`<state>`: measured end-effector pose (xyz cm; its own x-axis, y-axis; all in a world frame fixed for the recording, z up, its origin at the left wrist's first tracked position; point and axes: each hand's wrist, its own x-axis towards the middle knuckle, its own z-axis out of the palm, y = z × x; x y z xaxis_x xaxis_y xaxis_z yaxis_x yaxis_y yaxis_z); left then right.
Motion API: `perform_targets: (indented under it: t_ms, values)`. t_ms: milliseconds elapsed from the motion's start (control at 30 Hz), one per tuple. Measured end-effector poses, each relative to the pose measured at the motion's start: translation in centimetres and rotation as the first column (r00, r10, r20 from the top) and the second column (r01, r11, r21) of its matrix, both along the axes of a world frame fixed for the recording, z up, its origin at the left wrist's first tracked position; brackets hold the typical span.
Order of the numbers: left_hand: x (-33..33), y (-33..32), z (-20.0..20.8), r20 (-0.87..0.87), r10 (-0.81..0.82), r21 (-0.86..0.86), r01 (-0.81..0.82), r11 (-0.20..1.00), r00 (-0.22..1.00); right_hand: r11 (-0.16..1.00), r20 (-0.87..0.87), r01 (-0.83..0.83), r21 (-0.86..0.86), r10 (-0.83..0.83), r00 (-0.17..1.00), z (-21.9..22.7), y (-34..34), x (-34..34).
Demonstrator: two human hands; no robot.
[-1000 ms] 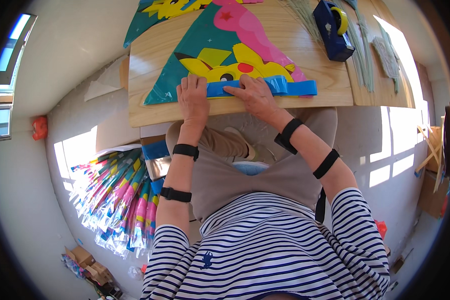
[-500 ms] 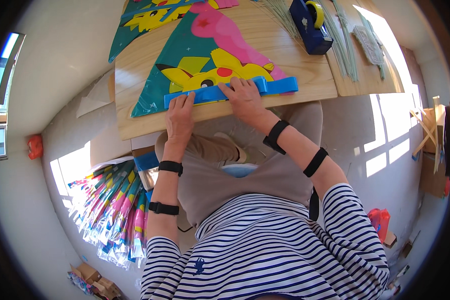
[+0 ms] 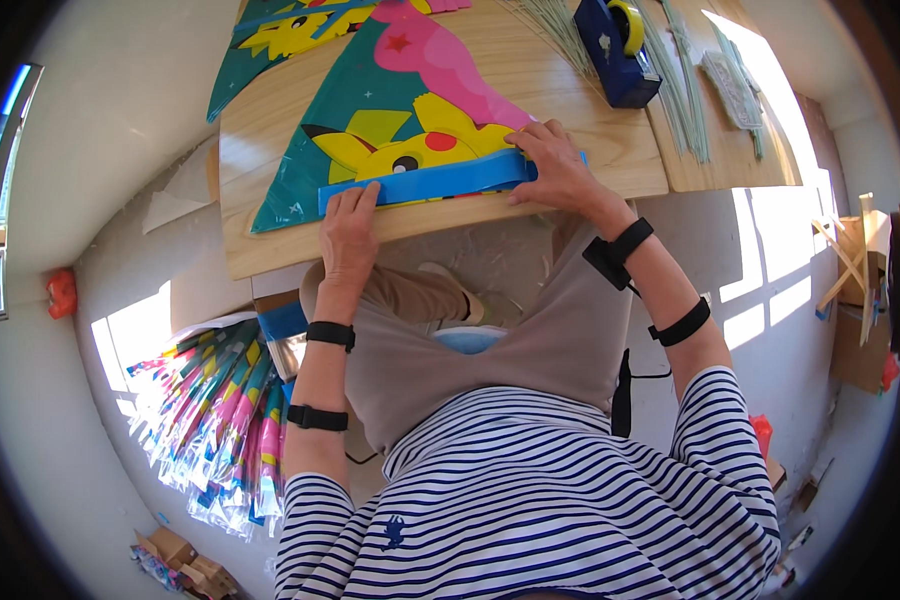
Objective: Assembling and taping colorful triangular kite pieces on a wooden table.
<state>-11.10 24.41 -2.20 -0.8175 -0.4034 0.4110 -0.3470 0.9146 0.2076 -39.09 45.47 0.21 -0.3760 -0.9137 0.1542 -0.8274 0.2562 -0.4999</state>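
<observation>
A folded triangular kite, teal and pink with a yellow cartoon figure, lies on the wooden table in front of me. Across its near edge runs a folded blue plastic strip, slightly bowed upward. My left hand has its fingertips closed on the strip's left end, pressing it by the table edge. At the strip's right end, my right hand grips it, fingers over the far side and thumb on the near side. Part of that end is hidden under the hand.
Another kite lies at the far left. A blue tape dispenser with yellow tape stands at the far right, beside bundles of thin pale rods and a clear bag. Several rolled kites in plastic are at my lower left.
My right hand has moved right along the blue strip, from its middle to its right end. The left hand stays at the left end. The strip's middle is now uncovered.
</observation>
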Motion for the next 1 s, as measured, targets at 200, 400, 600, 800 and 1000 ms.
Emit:
perform_targets:
  t_ms: [200, 400, 600, 800, 1000]
  values:
    - [0.0, -0.1, 0.2, -0.004, -0.009, 0.009, 0.009, 1.000, 1.000, 1.000, -0.012, -0.026, -0.013, 0.026, 1.000, -0.4, 0.2, -0.1]
    - [0.0, 0.0, 0.3, -0.003, -0.024, 0.023, 0.024, 0.999, 1.000, 0.998, -0.058, -0.010, -0.069, 0.006, 0.998, -0.2, 0.5, 0.2]
    - [-0.2, 0.2, 0.2, -0.010, -0.016, -0.005, 0.016, 1.000, 1.000, 0.997, -0.114, 0.006, -0.076, -0.015, 0.993, -0.6, 0.7, 0.6]
    - [-0.2, 0.1, 0.1, 0.003, -0.014, -0.013, 0.014, 1.000, 1.000, 0.987, -0.355, -0.130, -0.094, 0.089, 0.931, 0.1, 0.5, 1.7]
    - [-0.1, 0.1, 0.1, 0.005, -0.011, -0.013, 0.011, 1.000, 1.000, 0.982, -0.189, -0.150, -0.114, 0.127, 0.974, 0.9, -0.2, 2.7]
